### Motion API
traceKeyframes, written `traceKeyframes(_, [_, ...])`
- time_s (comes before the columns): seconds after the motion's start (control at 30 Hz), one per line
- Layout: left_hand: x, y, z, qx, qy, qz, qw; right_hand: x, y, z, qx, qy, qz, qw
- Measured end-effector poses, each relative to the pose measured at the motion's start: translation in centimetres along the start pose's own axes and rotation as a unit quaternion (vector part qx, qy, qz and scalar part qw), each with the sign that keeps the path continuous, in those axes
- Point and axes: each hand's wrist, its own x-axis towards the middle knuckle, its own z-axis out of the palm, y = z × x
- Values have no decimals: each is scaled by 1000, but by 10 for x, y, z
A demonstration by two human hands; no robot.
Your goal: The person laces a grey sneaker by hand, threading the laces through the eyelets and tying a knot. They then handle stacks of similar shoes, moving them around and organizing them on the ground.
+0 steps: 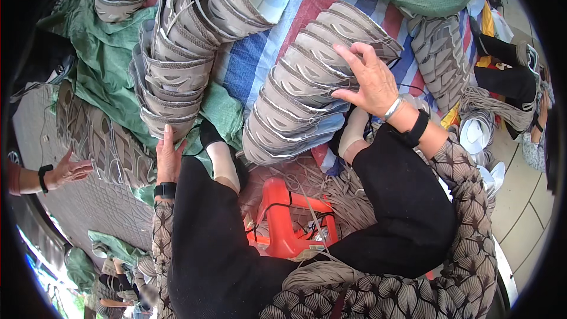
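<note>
A nested stack of grey-beige shoe uppers [295, 82] with pale linings lies in front of me on a striped sheet. Over its right side my right hand [373, 80] hovers or rests lightly, thumb and fingers spread; whether the fingertips touch cannot be made out. Left of it, a longer curved stack of shoe uppers [177, 65] runs away from me. My left hand [169, 155] is at this stack's near end, fingers stretched upward against or just beside the lowest upper, and the palm is partly hidden. Neither hand visibly grips anything.
An orange-red plastic stool [279, 218] stands between my legs, with flat grey laces [348, 201] beside it. More shoe uppers [440, 59] lie right, others [109, 147] left. A co-worker's hand [69, 171] reaches in from the left. Green sacking [106, 77] lies around; another person sits at far right.
</note>
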Motion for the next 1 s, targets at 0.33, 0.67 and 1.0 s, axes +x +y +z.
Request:
traceKeyframes(0.33, [-6,2,4,-11,-3,6,1000,8,-14,7,-15,-10,-38,999])
traceKeyframes(0.67, [-5,2,9,-19,-3,8,1000,-3,-43,41,-24,-83,-162,983])
traceKeyframes(1.0, [-7,4,12,-14,2,24,1000,-27,-95,64,13,-150,-421,895])
